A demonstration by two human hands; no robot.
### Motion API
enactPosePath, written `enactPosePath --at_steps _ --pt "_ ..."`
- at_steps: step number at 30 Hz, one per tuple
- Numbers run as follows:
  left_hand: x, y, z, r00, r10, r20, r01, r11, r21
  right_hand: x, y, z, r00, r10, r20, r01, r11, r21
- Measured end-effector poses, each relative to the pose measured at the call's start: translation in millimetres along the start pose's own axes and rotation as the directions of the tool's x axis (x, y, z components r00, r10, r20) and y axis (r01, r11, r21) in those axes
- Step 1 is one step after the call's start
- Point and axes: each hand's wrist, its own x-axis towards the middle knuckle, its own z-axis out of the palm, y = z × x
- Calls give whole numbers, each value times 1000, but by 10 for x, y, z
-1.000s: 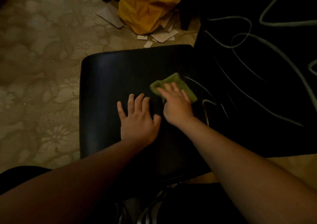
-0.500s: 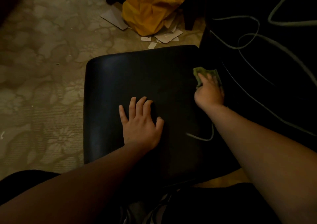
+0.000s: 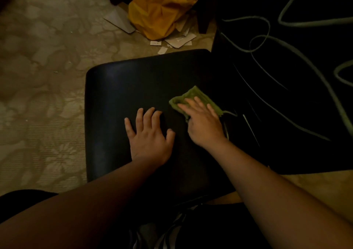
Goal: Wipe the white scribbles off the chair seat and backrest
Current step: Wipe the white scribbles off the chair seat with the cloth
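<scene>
Scribbles [image 3: 286,113] cross the backrest [image 3: 305,96]. Right hand [image 3: 205,126] presses a cloth [image 3: 198,96] flat on the seat [image 3: 133,88]; left hand [image 3: 150,140] lies spread.

Right hand [image 3: 205,126] with green cloth [image 3: 194,99] slid back left from the seat's backrest edge toward mid-seat, hiding the looped white scribble near there.
</scene>
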Motion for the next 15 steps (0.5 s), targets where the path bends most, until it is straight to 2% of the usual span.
enactPosePath --at_steps 4,7,11,15 --pt "13 3 -8 999 14 30 -14 1000 -3 -19 475 -46 965 233 -117 -227 972 63" --pt "14 11 -12 999 19 38 -19 1000 8 -79 784 -64 917 374 -138 -357 925 133" --pt "-5 22 2 999 9 41 -10 1000 17 -184 632 -50 920 376 -110 -371 926 68" --pt "-10 17 35 1000 -6 19 5 1000 31 -557 162 56 983 177 -57 -180 982 -60"
